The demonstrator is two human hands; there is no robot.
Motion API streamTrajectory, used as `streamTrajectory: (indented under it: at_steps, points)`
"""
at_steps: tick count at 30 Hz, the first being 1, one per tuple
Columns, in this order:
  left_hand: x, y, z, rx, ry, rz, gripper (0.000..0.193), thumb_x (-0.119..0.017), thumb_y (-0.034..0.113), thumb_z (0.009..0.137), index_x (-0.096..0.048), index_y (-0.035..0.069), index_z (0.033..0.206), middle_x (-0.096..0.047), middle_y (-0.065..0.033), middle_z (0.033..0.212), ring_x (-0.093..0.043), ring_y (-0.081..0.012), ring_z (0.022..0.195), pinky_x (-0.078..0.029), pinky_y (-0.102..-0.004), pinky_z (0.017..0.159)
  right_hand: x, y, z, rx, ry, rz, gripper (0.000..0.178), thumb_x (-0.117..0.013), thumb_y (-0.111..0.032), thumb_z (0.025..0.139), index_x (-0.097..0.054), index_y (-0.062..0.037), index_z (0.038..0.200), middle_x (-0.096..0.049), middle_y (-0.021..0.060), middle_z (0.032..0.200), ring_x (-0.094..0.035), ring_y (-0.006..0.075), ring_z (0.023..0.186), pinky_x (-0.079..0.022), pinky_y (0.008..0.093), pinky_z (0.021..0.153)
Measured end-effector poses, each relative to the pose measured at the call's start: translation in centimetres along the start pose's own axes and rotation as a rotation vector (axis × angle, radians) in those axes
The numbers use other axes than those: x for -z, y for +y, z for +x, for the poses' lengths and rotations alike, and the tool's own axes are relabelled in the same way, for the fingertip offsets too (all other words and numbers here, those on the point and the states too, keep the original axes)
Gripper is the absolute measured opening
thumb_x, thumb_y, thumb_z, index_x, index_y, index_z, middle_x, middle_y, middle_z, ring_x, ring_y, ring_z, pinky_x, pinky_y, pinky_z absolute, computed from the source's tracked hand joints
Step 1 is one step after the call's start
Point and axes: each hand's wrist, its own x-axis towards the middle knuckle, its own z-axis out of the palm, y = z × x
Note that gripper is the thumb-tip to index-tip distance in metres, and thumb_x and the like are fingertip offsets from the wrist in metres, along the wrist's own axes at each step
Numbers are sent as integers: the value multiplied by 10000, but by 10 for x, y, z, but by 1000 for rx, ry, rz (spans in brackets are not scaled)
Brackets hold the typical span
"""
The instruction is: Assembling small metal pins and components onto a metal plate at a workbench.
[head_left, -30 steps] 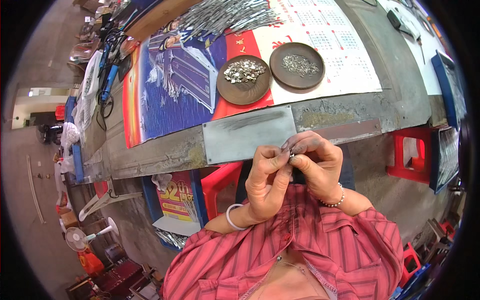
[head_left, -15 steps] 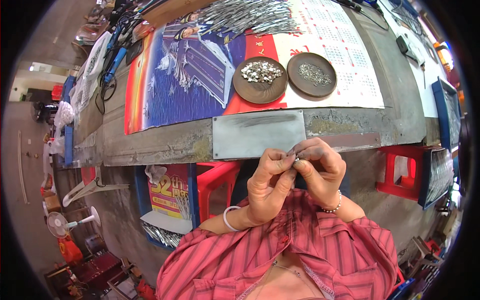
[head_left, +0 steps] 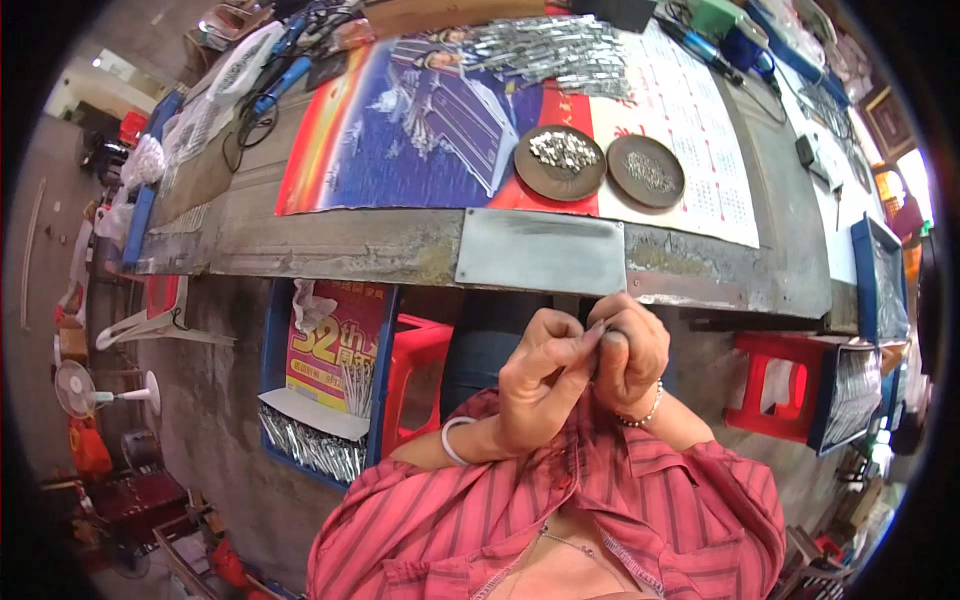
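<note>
grey surface [head_left: 330, 245]: is carrying a colourful poster [head_left: 370, 150].
far edge: silvery strips [head_left: 560, 50] are lying heaped.
near edge: a pale plate [head_left: 540, 250] is lying flat; beyond it a left brown dish [head_left: 557, 189] is holding shiny bits [head_left: 563, 148], and a right brown dish [head_left: 632, 190] just beside it is holding finer bits [head_left: 654, 174].
left hand [head_left: 540, 380]: thumb and forefinger are pressing together, meeting the right hand [head_left: 633, 352] in front of the near edge.
right hand: fingers are curling against the thumb; whether either is pinching anything, i cannot tell.

Workshop: stained workbench [head_left: 350, 245], heaped metal pieces [head_left: 560, 52], corded blue tool [head_left: 283, 85].
</note>
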Motion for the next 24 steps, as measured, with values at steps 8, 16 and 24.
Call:
streamTrajectory:
  at_steps: [8,16,24]
  points:
    - [3,5,-16,-13,73,-9,275,-568,-84,838,-613,2,1096,-502,-70,954,-473,-125,820,-391,-203,693,-9,-9,-3,-69,-84,174,295,-535,-215,882,-496,-3,680,-517,130,654,-497,269,494,-394,313,448]
    - [-10,3,-6,-161,-7,120,265,-591,-59,840,-610,2,1097,-499,-78,1007,-448,-75,773,-386,-183,636,11,5,6,98,-99,127,332,-495,-249,867,-457,-21,629,-472,122,600,-464,275,465,-347,349,417]
    - [-7,14,-5,-126,117,133,243,-595,-48,836,-620,14,1070,-524,-84,923,-501,-156,857,-401,-226,721,5,2,16,-9,-286,284,263,-532,-202,836,-482,-14,660,-470,131,603,-465,286,479,-361,346,448]
